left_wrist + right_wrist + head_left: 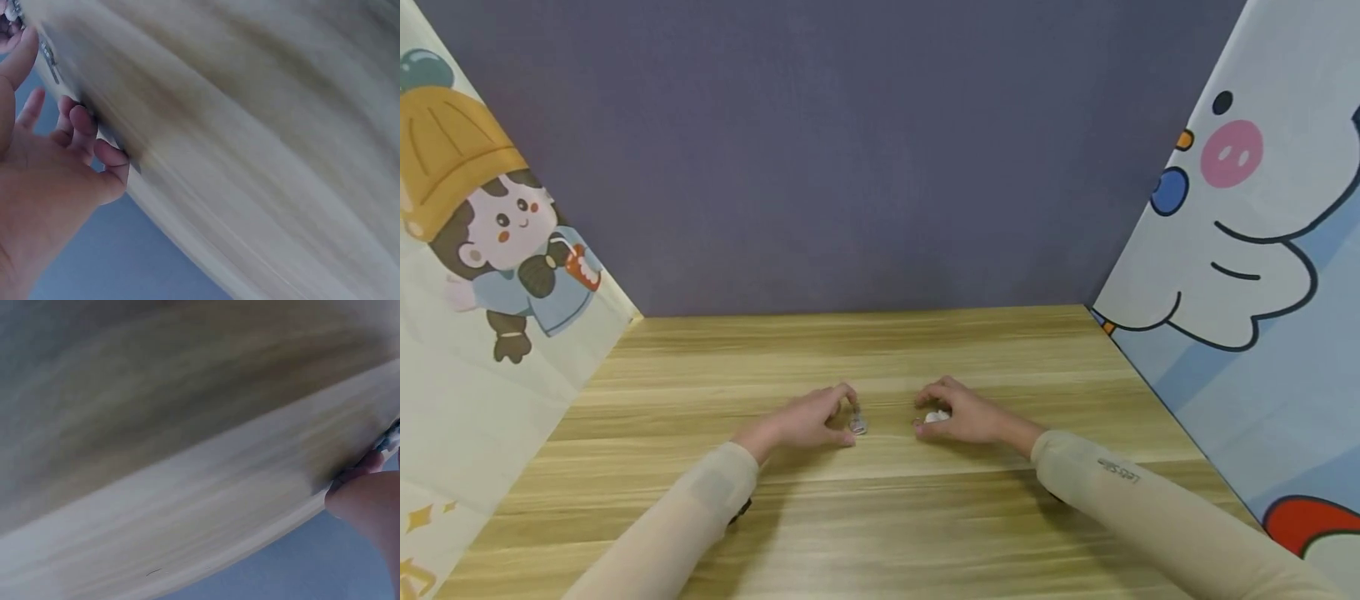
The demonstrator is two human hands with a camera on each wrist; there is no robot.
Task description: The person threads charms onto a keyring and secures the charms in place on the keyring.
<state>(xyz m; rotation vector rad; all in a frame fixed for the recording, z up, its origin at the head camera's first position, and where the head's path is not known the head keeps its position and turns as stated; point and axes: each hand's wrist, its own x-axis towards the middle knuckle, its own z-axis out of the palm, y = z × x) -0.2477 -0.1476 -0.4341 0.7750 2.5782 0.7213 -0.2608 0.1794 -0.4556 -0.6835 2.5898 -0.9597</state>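
Note:
Over the wooden tabletop my left hand [811,417] is on the left, thumb and forefinger spread about a small shiny silvery thing [858,425]. In the left wrist view this silvery thing [47,54] lies close to the tabletop, between the thumb and the other fingers, which are loosely bent. My right hand [964,414] faces it from the right. A small white lumpy thing [937,416] shows in the gap between its bent forefinger and thumb, partly hidden by the hand. In the right wrist view only part of the hand [369,494] shows, at the right edge.
The wood-grain table [880,517] reaches back to a dark blue-grey wall [865,158]. Side panels with cartoon prints stand at the left [445,400] and right [1247,283]. Long pale sleeves cover both forearms.

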